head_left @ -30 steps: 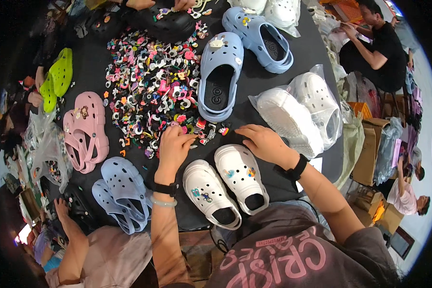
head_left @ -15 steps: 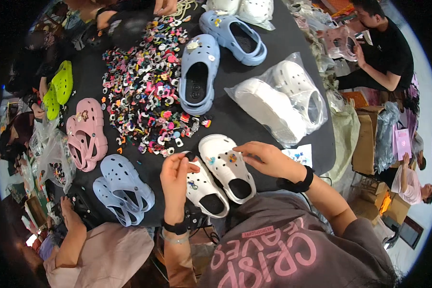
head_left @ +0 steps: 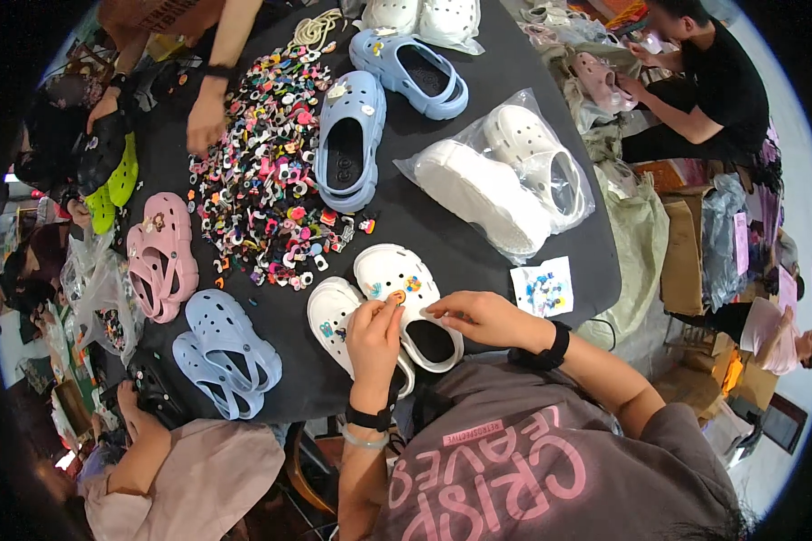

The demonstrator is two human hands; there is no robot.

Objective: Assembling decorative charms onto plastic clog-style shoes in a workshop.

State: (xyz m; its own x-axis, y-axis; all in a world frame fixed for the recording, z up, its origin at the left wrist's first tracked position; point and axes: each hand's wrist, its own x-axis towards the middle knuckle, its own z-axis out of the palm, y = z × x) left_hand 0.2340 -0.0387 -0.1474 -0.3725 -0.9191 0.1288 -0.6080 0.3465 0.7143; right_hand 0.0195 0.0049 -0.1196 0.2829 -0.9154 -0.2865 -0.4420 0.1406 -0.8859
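Two white clogs stand side by side at the table's near edge. The right clog (head_left: 390, 267) carries colourful charms on its toe; the left clog (head_left: 330, 301) has blue and dark ones. My left hand (head_left: 375, 341) is closed, thumb and fingertips pinching a small orange-yellow shoe charm (head_left: 398, 296) above the right clog. It partly covers the left clog. At the right clog's side is my right hand (head_left: 489, 319), fingers stretched toward the strap area and apparently empty; whether the fingertips touch the clog I cannot tell.
A heap of mixed charms (head_left: 266, 171) spreads across the black table. Around it are blue clogs (head_left: 350, 135), bagged white clogs (head_left: 487, 194), pink clogs (head_left: 164, 257) and more blue clogs (head_left: 221, 338). A charm packet (head_left: 543, 287) lies right. A co-worker's arm (head_left: 215, 99) reaches toward the heap.
My left hand has moved right, over the right clog, with a small charm now visible in its fingertips. My right hand has drawn back from the toe charms. A co-worker's arm has come toward the heap.
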